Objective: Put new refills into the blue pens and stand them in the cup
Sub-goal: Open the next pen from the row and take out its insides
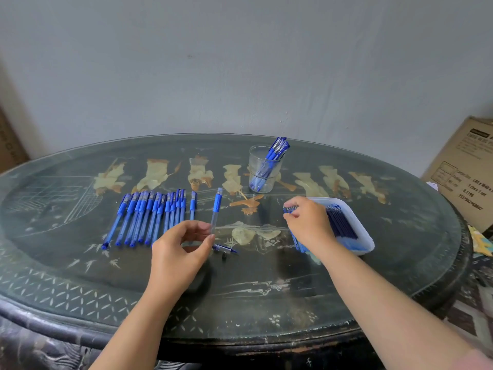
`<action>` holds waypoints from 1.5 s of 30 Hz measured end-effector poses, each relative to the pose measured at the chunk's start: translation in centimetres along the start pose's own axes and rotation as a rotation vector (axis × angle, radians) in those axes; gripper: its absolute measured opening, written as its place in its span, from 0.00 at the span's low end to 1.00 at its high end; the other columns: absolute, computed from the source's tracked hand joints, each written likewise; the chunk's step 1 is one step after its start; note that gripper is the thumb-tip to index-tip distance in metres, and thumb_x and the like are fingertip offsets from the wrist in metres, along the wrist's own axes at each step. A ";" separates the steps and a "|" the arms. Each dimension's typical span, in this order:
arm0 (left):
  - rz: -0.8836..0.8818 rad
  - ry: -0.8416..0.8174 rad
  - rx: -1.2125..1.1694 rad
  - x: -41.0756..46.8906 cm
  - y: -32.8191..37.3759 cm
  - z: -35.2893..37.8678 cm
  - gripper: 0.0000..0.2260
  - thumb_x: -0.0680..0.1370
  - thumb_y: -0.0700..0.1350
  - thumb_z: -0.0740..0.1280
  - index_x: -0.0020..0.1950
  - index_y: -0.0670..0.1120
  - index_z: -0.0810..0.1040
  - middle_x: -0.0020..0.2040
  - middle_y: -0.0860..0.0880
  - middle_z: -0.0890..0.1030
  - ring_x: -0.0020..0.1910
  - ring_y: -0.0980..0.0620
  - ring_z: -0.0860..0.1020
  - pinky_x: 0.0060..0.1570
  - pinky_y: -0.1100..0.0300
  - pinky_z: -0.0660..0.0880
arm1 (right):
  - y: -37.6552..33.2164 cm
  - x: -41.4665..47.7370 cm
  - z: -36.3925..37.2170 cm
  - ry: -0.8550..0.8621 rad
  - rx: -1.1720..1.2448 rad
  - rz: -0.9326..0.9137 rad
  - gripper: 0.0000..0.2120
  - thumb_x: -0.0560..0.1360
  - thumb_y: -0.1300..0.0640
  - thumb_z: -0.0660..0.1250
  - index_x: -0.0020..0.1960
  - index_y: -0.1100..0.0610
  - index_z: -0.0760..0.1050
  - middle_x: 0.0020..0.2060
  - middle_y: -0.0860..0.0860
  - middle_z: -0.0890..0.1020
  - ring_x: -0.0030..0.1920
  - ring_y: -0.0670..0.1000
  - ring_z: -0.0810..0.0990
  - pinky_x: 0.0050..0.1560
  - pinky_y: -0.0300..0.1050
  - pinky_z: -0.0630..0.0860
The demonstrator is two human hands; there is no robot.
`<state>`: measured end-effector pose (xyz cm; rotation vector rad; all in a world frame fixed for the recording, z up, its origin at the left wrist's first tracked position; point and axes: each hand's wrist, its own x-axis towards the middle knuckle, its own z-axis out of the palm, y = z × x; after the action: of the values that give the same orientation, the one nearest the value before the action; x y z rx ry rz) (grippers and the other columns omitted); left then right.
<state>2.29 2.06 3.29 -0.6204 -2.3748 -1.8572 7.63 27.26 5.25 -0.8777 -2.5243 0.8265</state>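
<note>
Left hand [184, 247] sat near centre, thumb and fingertips pinching the near end of a clear plastic pen barrel with blue grip [215, 209]. Right hand [306, 222] lay farther right, palm down, fingers curled; grip undetermined.

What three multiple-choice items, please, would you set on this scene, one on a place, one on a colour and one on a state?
1. Where does the cup stand relative to the tray?
A. Inside it.
B. Farther from the person.
C. Nearer the person.

2. What colour is the tray?
A. White.
B. Red.
C. Black.

3. What is the left hand doing?
A. Holding nothing.
B. Reaching into the cup.
C. Pinching a pen barrel.

Answers:
1 B: the cup stands beyond the tray's far edge.
2 A: the tray's rim and walls are white.
3 C: thumb and fingers close on the barrel's lower end, holding it up.
</note>
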 end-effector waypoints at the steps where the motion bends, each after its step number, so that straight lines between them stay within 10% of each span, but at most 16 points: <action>1: 0.008 -0.004 0.002 0.0 0.0 0.0 0.08 0.72 0.38 0.75 0.47 0.49 0.82 0.44 0.55 0.84 0.42 0.63 0.81 0.41 0.76 0.74 | 0.5 -0.6 -0.2 0.046 0.023 0.007 0.10 0.78 0.62 0.64 0.56 0.54 0.80 0.47 0.52 0.84 0.49 0.52 0.80 0.45 0.41 0.70; 6: 0.011 0.006 0.000 -0.1 0.0 0.0 0.08 0.72 0.38 0.75 0.47 0.49 0.82 0.43 0.55 0.84 0.42 0.62 0.81 0.41 0.76 0.74 | 4.1 -1.6 -2.7 0.280 -0.059 0.135 0.13 0.75 0.67 0.62 0.51 0.59 0.84 0.49 0.53 0.86 0.51 0.56 0.81 0.46 0.42 0.73; 14: 0.011 -0.017 0.031 -0.2 -0.1 0.0 0.10 0.72 0.39 0.75 0.46 0.53 0.81 0.43 0.57 0.84 0.42 0.64 0.81 0.43 0.73 0.76 | 5.8 -0.8 -3.5 0.117 -0.398 0.270 0.10 0.73 0.63 0.63 0.42 0.55 0.83 0.43 0.53 0.82 0.39 0.56 0.73 0.39 0.43 0.72; 36: 0.005 -0.028 0.038 0.2 -0.7 0.0 0.10 0.72 0.39 0.76 0.46 0.53 0.81 0.43 0.57 0.84 0.42 0.64 0.81 0.43 0.72 0.77 | 3.5 -0.6 -3.6 0.085 -0.491 0.302 0.06 0.77 0.59 0.64 0.51 0.60 0.77 0.48 0.55 0.80 0.44 0.56 0.75 0.41 0.44 0.70; 42: 0.010 -0.015 0.037 0.1 -0.8 0.1 0.10 0.72 0.39 0.76 0.45 0.54 0.81 0.43 0.57 0.84 0.41 0.64 0.81 0.42 0.74 0.75 | 4.5 0.4 -4.1 0.147 -0.090 0.321 0.12 0.73 0.64 0.64 0.31 0.61 0.74 0.26 0.56 0.71 0.30 0.55 0.69 0.32 0.43 0.67; 45: 0.016 -0.017 0.037 0.1 -0.8 0.1 0.10 0.72 0.40 0.76 0.45 0.54 0.81 0.43 0.58 0.84 0.41 0.63 0.81 0.42 0.72 0.76 | 4.5 0.5 -4.5 0.141 0.478 0.430 0.06 0.74 0.67 0.66 0.38 0.64 0.80 0.33 0.59 0.79 0.35 0.55 0.76 0.42 0.50 0.80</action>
<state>1.94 2.00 2.59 -0.6521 -2.4017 -1.8042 11.47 32.37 6.00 -1.2630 -1.9097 1.3694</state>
